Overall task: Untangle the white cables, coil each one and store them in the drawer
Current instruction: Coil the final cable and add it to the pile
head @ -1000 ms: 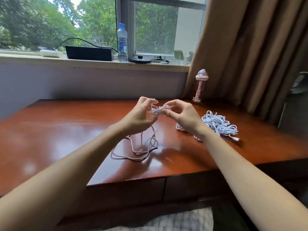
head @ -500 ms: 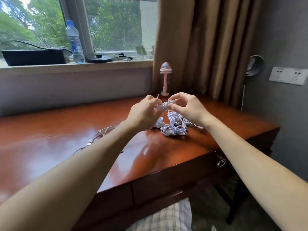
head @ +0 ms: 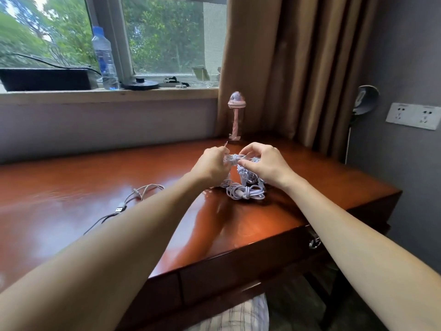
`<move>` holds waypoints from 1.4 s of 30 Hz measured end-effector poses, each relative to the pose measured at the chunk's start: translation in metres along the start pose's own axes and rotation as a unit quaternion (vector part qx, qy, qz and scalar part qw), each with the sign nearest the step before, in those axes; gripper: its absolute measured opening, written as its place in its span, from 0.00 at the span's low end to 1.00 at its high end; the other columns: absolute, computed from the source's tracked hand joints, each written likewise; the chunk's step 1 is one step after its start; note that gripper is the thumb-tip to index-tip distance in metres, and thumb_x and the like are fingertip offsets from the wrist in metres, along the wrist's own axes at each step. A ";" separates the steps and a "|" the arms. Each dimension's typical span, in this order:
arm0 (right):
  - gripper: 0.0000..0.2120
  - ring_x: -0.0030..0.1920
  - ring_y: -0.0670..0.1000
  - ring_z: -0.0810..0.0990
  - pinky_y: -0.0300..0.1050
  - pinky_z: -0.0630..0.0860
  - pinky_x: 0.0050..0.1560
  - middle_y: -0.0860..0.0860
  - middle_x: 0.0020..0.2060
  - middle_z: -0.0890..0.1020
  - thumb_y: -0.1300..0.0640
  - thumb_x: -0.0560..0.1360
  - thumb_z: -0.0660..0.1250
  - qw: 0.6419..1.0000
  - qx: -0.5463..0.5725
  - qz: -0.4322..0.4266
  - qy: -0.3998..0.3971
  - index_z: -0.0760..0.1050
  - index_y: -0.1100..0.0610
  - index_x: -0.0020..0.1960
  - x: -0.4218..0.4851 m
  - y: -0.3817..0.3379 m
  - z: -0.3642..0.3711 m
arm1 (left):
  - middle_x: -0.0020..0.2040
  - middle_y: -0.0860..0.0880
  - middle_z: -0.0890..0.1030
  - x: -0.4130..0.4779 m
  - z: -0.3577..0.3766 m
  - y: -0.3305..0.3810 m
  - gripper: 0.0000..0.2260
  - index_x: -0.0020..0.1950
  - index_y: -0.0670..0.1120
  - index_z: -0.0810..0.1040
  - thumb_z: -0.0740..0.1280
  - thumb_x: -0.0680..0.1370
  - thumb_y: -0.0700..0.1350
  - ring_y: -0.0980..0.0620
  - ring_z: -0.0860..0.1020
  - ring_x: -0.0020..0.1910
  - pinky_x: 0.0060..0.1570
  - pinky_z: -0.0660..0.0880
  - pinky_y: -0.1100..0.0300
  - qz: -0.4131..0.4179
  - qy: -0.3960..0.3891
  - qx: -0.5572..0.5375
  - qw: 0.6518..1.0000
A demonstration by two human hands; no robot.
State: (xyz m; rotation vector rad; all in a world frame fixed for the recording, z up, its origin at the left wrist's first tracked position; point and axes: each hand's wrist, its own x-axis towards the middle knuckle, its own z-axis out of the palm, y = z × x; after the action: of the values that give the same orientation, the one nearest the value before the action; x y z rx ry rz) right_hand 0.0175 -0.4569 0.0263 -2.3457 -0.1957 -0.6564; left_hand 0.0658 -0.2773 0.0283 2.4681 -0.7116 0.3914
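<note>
Both hands are raised just above the glossy reddish-brown wooden desk, over its right half. The left hand and right hand are each pinching one end of a small coiled white cable bundle, fingers curled round it. Its long axis is running left to right between them, roughly level, and a thin cable end is sticking up from the left hand's grip.

Below the hands, a tangled pile of white cables is lying on the desktop. A loose white cable with a USB plug is trailing toward the left front edge. The dark drawer front under the front edge is sitting closed (a metal handle at its right end).

A pink-capped clear bottle is standing at the back edge beside tan curtains. A plastic water bottle and black box are occupying the windowsill, and a white wall socket is showing on the grey wall.
</note>
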 end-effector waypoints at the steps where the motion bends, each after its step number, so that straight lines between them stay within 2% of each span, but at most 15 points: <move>1: 0.08 0.44 0.42 0.80 0.41 0.74 0.48 0.45 0.42 0.85 0.51 0.72 0.77 1.000 -0.007 0.000 -0.003 0.83 0.49 0.50 0.002 0.001 0.001 | 0.64 0.42 0.80 0.001 0.000 0.000 0.20 0.69 0.42 0.76 0.68 0.79 0.47 0.43 0.78 0.63 0.60 0.72 0.56 -0.016 -0.019 -0.014 1.000; 5: 0.08 0.42 0.43 0.78 0.42 0.74 0.49 0.45 0.41 0.83 0.52 0.71 0.77 0.998 -0.048 0.004 -0.033 0.82 0.47 0.50 0.006 0.008 0.004 | 0.70 0.41 0.74 0.001 0.001 -0.003 0.25 0.75 0.44 0.70 0.65 0.77 0.43 0.44 0.74 0.67 0.64 0.69 0.60 -0.042 -0.085 -0.023 0.995; 7: 0.07 0.44 0.43 0.79 0.42 0.74 0.50 0.44 0.43 0.84 0.51 0.72 0.76 0.997 -0.049 0.005 -0.052 0.82 0.45 0.49 0.005 0.011 0.005 | 0.70 0.41 0.73 0.000 0.000 -0.004 0.26 0.76 0.46 0.68 0.65 0.78 0.45 0.43 0.73 0.67 0.65 0.70 0.57 -0.051 -0.106 -0.024 0.993; 10: 0.06 0.52 0.43 0.81 0.42 0.75 0.57 0.42 0.49 0.84 0.51 0.75 0.74 0.996 -0.035 -0.009 -0.077 0.83 0.46 0.52 0.003 0.009 0.006 | 0.69 0.44 0.76 -0.002 -0.001 -0.004 0.26 0.74 0.49 0.69 0.65 0.77 0.53 0.44 0.74 0.67 0.67 0.71 0.49 -0.057 -0.113 -0.020 0.992; 14: 0.08 0.57 0.45 0.80 0.42 0.74 0.62 0.44 0.54 0.84 0.53 0.77 0.72 0.993 -0.043 -0.027 -0.104 0.83 0.48 0.56 0.001 0.000 0.005 | 0.64 0.47 0.77 -0.009 -0.004 -0.007 0.16 0.67 0.55 0.74 0.63 0.79 0.54 0.45 0.75 0.62 0.64 0.70 0.43 -0.064 -0.121 0.025 0.990; 17: 0.09 0.57 0.44 0.79 0.38 0.71 0.60 0.43 0.53 0.83 0.55 0.78 0.71 0.992 -0.049 -0.027 -0.110 0.83 0.49 0.57 -0.001 -0.005 0.005 | 0.65 0.48 0.75 -0.017 -0.008 -0.011 0.17 0.67 0.56 0.74 0.63 0.79 0.56 0.46 0.74 0.63 0.64 0.69 0.41 -0.063 -0.118 0.032 0.990; 20: 0.09 0.57 0.43 0.78 0.36 0.68 0.56 0.43 0.53 0.82 0.56 0.78 0.70 0.992 -0.051 -0.032 -0.111 0.83 0.50 0.58 -0.001 -0.010 0.003 | 0.69 0.50 0.73 -0.026 -0.014 -0.016 0.17 0.69 0.56 0.73 0.63 0.80 0.52 0.47 0.71 0.68 0.65 0.65 0.45 -0.050 -0.105 0.042 0.992; 27: 0.08 0.56 0.45 0.80 0.38 0.73 0.58 0.45 0.53 0.84 0.57 0.79 0.69 0.990 -0.045 -0.048 -0.124 0.83 0.51 0.56 0.002 -0.028 0.010 | 0.74 0.52 0.70 -0.044 -0.040 -0.026 0.18 0.71 0.55 0.72 0.63 0.81 0.49 0.49 0.66 0.73 0.64 0.61 0.46 0.002 -0.088 0.083 0.993; 29: 0.08 0.55 0.44 0.81 0.35 0.73 0.56 0.45 0.53 0.85 0.58 0.79 0.69 0.988 -0.042 -0.057 -0.134 0.83 0.51 0.56 0.003 -0.035 0.016 | 0.74 0.51 0.69 -0.051 -0.046 -0.033 0.19 0.72 0.55 0.70 0.63 0.81 0.50 0.49 0.65 0.74 0.65 0.62 0.44 0.001 -0.087 0.096 0.992; 33: 0.08 0.55 0.45 0.81 0.39 0.74 0.58 0.45 0.52 0.85 0.58 0.78 0.69 0.987 -0.034 -0.074 -0.139 0.83 0.51 0.56 0.006 -0.052 0.031 | 0.75 0.52 0.69 -0.066 -0.062 -0.051 0.20 0.74 0.54 0.69 0.62 0.81 0.50 0.49 0.64 0.75 0.67 0.61 0.44 -0.006 -0.081 0.107 0.991; 39: 0.09 0.53 0.42 0.81 0.33 0.72 0.56 0.44 0.51 0.84 0.58 0.78 0.69 0.979 -0.006 -0.115 -0.170 0.83 0.51 0.57 0.002 -0.081 0.059 | 0.74 0.53 0.70 -0.094 -0.087 -0.088 0.18 0.73 0.55 0.70 0.62 0.82 0.52 0.51 0.65 0.74 0.69 0.60 0.45 -0.038 -0.064 0.116 0.990; 42: 0.10 0.55 0.43 0.81 0.36 0.74 0.59 0.44 0.53 0.84 0.59 0.78 0.70 0.971 0.005 -0.134 -0.199 0.82 0.52 0.59 -0.002 -0.097 0.077 | 0.74 0.54 0.70 -0.111 -0.096 -0.107 0.18 0.73 0.55 0.70 0.61 0.82 0.53 0.52 0.66 0.74 0.67 0.59 0.46 -0.057 -0.049 0.113 0.991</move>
State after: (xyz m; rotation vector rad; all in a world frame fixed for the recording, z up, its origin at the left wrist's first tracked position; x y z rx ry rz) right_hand 0.0168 -0.3327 0.0323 -2.4425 -0.7031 -0.2967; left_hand 0.0231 -0.1016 0.0172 2.7428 -0.5903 0.3231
